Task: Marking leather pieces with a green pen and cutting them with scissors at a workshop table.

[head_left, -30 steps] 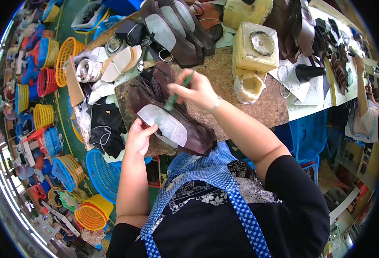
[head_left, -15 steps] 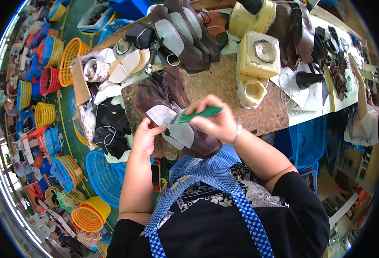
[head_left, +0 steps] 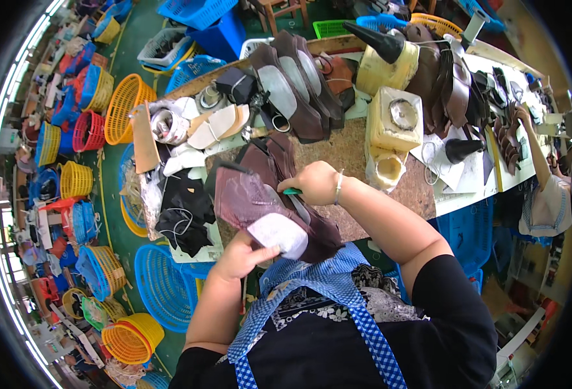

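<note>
My left hand (head_left: 239, 255) grips the edge of a dark brown leather shoe piece (head_left: 240, 198) by its whitish patch (head_left: 278, 235), thumb on top. The piece is lifted and tilted near the table's front edge. My right hand (head_left: 316, 183) is closed round a green-handled tool (head_left: 291, 191); its working end is hidden. That hand is beside the lifted piece, over more brown leather pieces (head_left: 278, 152) lying on the worn brown board (head_left: 347, 146).
Yellowish glue-stained containers (head_left: 396, 123) stand right of the board, with a black cone (head_left: 462, 150) beyond. Stacked brown pieces (head_left: 292, 84) lie at the back. Black cloth (head_left: 183, 211) is at left. Blue baskets (head_left: 163, 285) stand beside the table. Another person's arm (head_left: 538, 146) shows far right.
My left hand has drawn toward me with the patch, and the leather piece has turned and lifted. My right hand has moved off the patch and turned the green tool downward. The view has shifted.
</note>
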`<state>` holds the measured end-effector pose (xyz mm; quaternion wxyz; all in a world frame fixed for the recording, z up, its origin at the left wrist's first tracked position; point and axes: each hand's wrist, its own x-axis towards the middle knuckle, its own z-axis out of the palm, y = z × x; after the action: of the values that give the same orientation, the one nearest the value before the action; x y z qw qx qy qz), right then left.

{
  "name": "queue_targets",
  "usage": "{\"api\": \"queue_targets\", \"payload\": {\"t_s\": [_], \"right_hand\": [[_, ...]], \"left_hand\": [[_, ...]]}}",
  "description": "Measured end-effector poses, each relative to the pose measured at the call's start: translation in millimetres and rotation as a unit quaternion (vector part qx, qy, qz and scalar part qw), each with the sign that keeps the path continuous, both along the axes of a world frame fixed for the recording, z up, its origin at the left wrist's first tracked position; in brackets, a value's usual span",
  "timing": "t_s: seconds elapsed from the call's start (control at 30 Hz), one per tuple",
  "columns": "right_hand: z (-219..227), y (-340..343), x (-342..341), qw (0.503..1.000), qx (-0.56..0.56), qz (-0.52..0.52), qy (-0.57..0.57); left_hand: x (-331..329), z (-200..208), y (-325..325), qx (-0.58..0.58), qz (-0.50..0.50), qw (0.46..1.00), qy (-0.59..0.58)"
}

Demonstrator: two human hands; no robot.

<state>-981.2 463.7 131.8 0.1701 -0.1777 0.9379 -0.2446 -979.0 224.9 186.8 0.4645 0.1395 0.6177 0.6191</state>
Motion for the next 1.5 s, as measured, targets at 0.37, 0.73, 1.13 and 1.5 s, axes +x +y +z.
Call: {"api": "queue_targets", "payload": {"t_s": [0.37, 0.73, 1.13, 1.5], "right_hand": [[48.3, 54.7, 30.7, 0.845, -0.439, -0.303, -0.034], [-6.3, 88.1, 142.2, 0.519, -0.597, -0.592, 0.152], [-29.7, 115.1, 137.4, 0.761, -0.153, -0.603, 0.183], [-15.5, -26.7, -5.9, 0.836, -0.417, -0.33, 0.136]], "left_hand": [[-105.4, 29.3, 57.4, 0.146, 0.185, 0.971, 0.036], [-282.8, -154.8, 134.1, -0.005, 0.266, 0.956, 0.12], [-171.2, -74.4, 68.2, -0.159, 0.116, 0.827, 0.526], [-15.3, -82.7, 11.8, -0.216, 0.212, 0.926, 0.226]]}}
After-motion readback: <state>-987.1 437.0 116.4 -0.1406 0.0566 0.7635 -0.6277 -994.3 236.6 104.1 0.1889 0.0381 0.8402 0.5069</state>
